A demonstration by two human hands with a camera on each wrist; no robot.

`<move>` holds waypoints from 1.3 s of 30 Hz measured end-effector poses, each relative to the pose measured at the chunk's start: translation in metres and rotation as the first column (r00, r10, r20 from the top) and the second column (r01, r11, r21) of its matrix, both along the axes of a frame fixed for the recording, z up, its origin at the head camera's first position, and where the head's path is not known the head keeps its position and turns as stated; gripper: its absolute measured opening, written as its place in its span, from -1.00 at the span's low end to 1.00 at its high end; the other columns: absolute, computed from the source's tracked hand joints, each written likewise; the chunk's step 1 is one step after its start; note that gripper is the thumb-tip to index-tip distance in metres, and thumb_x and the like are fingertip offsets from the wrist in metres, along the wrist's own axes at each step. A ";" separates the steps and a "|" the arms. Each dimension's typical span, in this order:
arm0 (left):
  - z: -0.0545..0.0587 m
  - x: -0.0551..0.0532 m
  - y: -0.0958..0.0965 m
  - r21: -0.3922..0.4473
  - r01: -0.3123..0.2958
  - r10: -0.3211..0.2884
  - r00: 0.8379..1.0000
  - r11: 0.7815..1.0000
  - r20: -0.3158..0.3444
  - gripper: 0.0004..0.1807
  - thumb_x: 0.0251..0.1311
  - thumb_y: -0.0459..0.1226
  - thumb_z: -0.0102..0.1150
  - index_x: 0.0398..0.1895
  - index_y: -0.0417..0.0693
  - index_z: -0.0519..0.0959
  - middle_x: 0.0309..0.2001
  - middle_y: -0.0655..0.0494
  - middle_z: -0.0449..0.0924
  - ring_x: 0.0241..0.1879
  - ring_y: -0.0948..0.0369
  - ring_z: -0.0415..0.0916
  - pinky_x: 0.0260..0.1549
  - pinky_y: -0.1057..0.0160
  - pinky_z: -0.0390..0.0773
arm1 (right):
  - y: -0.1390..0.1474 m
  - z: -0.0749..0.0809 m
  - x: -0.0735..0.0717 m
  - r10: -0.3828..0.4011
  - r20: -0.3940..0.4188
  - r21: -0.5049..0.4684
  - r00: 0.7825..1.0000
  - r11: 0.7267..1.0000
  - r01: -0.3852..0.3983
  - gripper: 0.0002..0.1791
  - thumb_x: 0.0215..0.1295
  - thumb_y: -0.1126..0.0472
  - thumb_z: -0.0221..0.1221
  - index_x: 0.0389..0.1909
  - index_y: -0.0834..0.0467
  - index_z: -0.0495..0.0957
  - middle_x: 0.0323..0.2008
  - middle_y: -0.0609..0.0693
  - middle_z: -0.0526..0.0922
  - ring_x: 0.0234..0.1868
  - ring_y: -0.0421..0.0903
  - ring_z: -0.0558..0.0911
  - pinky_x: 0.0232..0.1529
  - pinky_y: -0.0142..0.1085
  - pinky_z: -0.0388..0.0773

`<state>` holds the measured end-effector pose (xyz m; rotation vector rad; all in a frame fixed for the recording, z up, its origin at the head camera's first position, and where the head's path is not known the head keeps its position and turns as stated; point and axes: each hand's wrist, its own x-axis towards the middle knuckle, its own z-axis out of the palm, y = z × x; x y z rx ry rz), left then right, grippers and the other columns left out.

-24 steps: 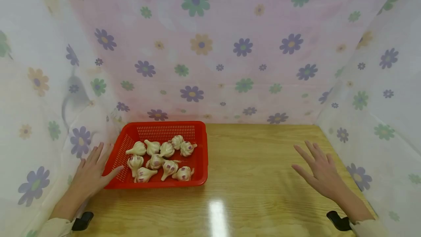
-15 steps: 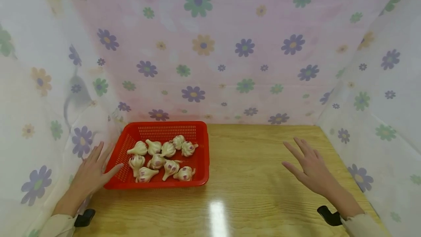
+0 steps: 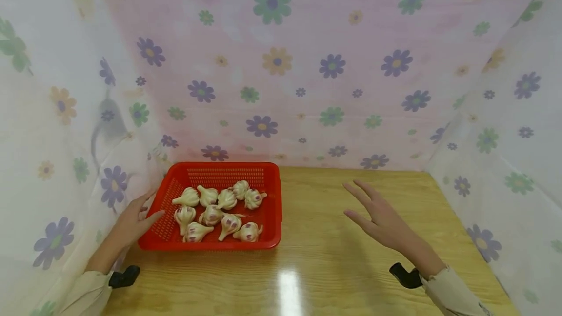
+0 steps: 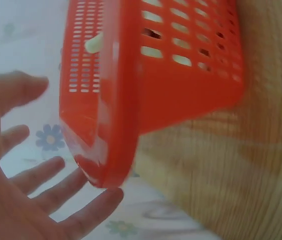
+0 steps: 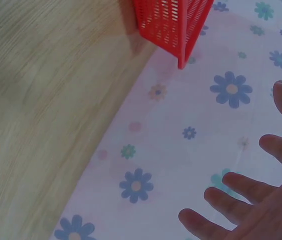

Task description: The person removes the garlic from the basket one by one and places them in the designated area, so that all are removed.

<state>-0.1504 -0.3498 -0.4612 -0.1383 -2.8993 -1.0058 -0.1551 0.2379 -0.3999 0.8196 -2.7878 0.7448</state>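
Observation:
A red plastic basket [image 3: 210,246] with slotted walls stands on the left of the table. Several garlic bulbs [image 3: 212,214], white with purple streaks, lie in it. My left hand [image 3: 131,223] is at the basket's left rim, thumb over the near corner. In the left wrist view its fingers [image 4: 93,210] are spread and loosely bent; the lowest fingertip meets or nearly meets the rim, and I cannot tell which. Over the table to the right of the basket, my right hand [image 3: 386,223] hovers with fingers extended and holds nothing.
The wooden table [image 3: 325,277] reaches back to a flower-printed cloth [image 3: 303,62], which also hangs along both sides. A black wrist mount [image 3: 124,277] is on my left wrist, another [image 3: 406,276] on my right. Light glares off the table's front middle.
My right hand has moved left, toward the basket. My left hand has shifted slightly right and its fingers have bent more at the rim. The garlic lies as before.

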 end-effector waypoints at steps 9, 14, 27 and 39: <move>-0.002 -0.015 -0.006 0.173 -0.132 0.106 0.983 0.976 0.151 -0.26 0.31 -0.12 0.09 0.39 -0.35 0.08 0.05 -0.45 0.34 -0.03 -0.26 0.40 -0.20 -0.02 0.56 | -0.037 0.001 -0.014 0.117 0.043 -0.104 0.992 0.988 -0.112 -0.32 0.34 0.03 0.13 0.44 -0.08 0.12 0.32 0.07 0.20 0.26 0.12 0.31 0.05 0.15 0.36; -0.006 -0.019 -0.010 0.300 -0.215 0.136 0.955 0.929 0.262 -0.28 0.25 -0.18 0.17 0.37 -0.34 0.14 0.03 -0.36 0.34 -0.17 -0.02 0.49 -0.33 0.22 0.60 | -0.056 -0.003 -0.026 0.160 0.088 -0.161 0.983 0.976 -0.144 -0.35 0.34 -0.01 0.12 0.41 -0.10 0.16 0.27 0.04 0.29 0.23 0.07 0.35 0.06 0.11 0.38; -0.007 -0.023 -0.010 0.479 -0.371 0.169 0.895 0.796 0.412 -0.22 0.17 -0.23 0.24 0.42 -0.19 0.13 0.19 -0.33 0.26 -0.31 0.19 0.59 -0.30 0.18 0.60 | -0.094 -0.016 -0.046 0.208 0.250 -0.238 0.946 0.960 -0.148 -0.36 0.32 -0.05 0.13 0.39 -0.11 0.20 0.25 -0.02 0.33 0.15 0.02 0.40 0.01 -0.01 0.45; -0.008 -0.025 -0.006 0.475 -0.400 0.219 0.894 0.784 0.392 -0.28 0.16 -0.30 0.21 0.39 -0.22 0.19 0.16 -0.29 0.29 -0.34 0.27 0.55 -0.33 0.21 0.60 | -0.127 -0.023 -0.069 0.267 0.320 -0.336 0.909 0.929 -0.155 -0.36 0.24 0.02 0.24 0.32 0.10 0.33 0.19 0.14 0.44 0.08 0.07 0.50 -0.06 -0.05 0.54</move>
